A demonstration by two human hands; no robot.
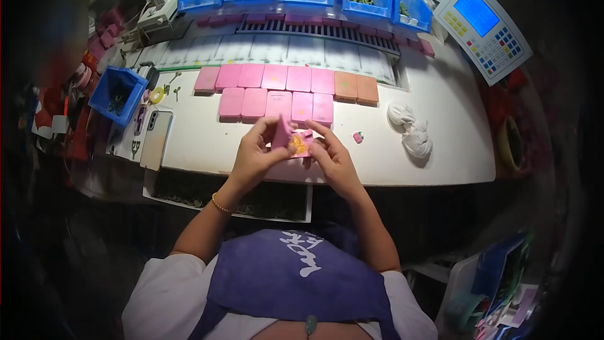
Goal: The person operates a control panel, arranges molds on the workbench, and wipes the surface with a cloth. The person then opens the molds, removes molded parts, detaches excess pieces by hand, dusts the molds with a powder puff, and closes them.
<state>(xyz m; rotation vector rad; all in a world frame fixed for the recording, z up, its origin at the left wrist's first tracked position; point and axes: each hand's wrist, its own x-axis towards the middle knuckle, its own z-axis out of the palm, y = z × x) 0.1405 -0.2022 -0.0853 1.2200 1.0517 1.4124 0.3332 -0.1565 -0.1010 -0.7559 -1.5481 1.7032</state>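
Holding pink mold (282,133) btwn L hand (257,153) & R hand (335,158)

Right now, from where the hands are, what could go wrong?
The left hand and right hand hold an opened pink block; its yellow contents might spill if it tips. Fingers could nudge the nearby row of pink blocks. The smartphone lies by the front edge of the table, so a passing forearm may knock it off.

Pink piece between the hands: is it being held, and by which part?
Yes, the pink piece is held: left hand on its raised side, right hand at its right edge.
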